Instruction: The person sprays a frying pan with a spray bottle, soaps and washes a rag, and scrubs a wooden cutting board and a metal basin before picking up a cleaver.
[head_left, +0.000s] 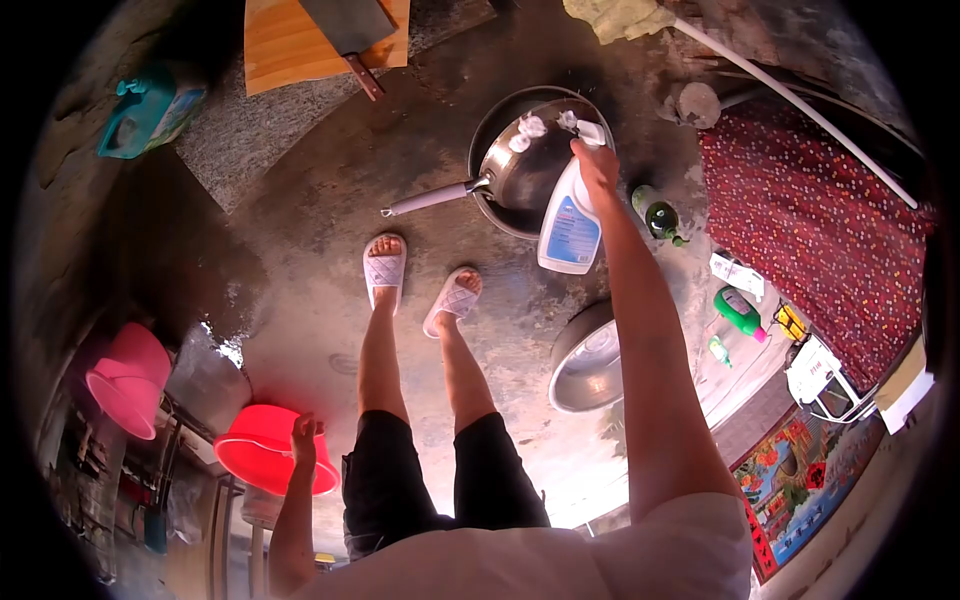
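The right hand point(598, 172) is closed around the neck of the white spray bottle point(573, 228), nozzle above the pan point(522, 172). White foam point(530, 127) marks the pan's inner surface. The left hand point(304, 436) hangs before the red basin point(262, 455); its grip cannot be determined. The stained floor point(315, 275) also carries a metal basin point(588, 365). A patterned cloth point(815, 220) lies at right; a cleaver point(350, 28) rests on a wooden board point(275, 50).
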